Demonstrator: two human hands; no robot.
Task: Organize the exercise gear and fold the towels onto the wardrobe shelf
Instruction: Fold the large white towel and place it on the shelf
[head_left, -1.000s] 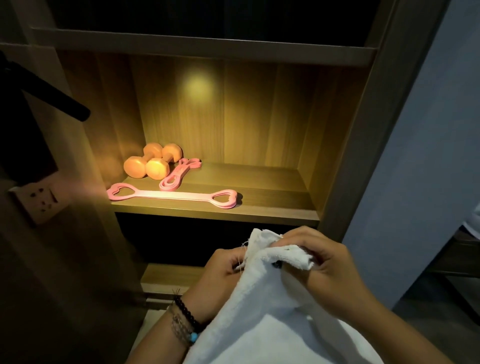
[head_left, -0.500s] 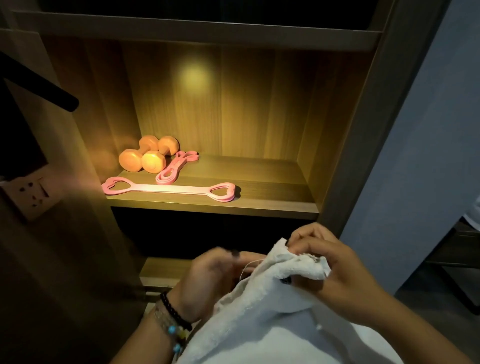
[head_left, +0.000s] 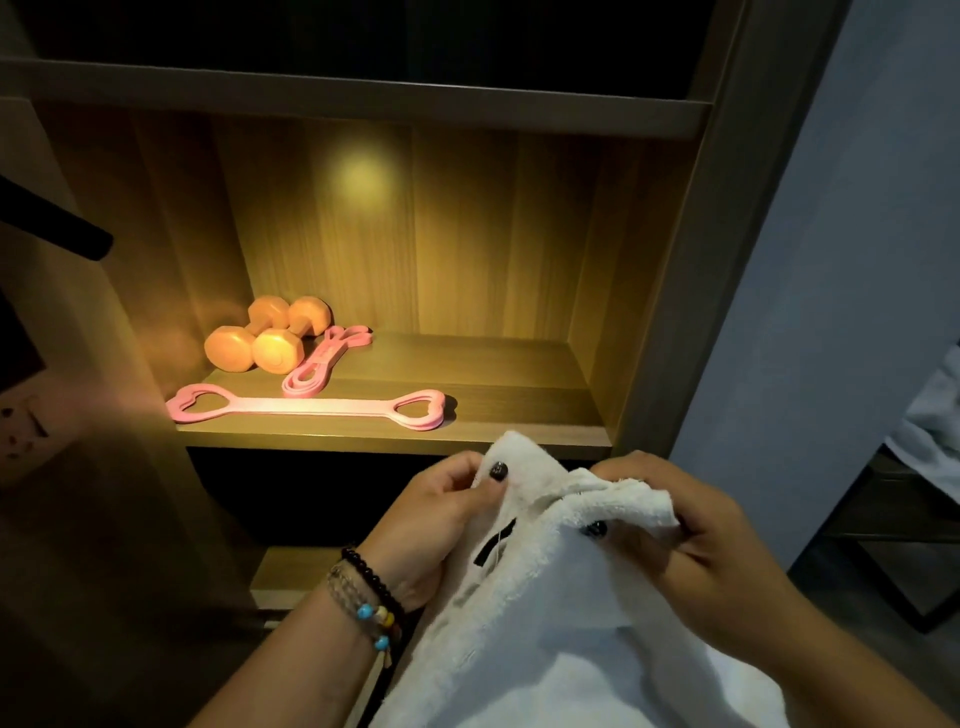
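Fingers (head_left: 480, 480) of the left hand (head_left: 431, 525) pinch one upper corner of the white towel (head_left: 545, 613), thumb on the near face, while the right hand (head_left: 696, 530) curls round a bunched fold of the same top edge, its thumb pressed into the pile. From the head view, the only one, the towel hangs between the two hands just in front of and below the lit wardrobe shelf (head_left: 395, 441), its lower part running out of the picture, so how much is already folded cannot be told. On the shelf's left end lie the two orange dumbbells (head_left: 265, 340) side by side, the pink resistance band (head_left: 324, 361) just beside them, and the pink heart-handled stretch strap (head_left: 306, 408) along the front edge; the right half looks free to take a towel. To fold well, I would judge, the right hand should work along to the true corner, not keep a bunch, then the hands should draw apart until the top edge is taut and level, bring corner to corner, and smooth each crease before laying it down to the right of the strap.
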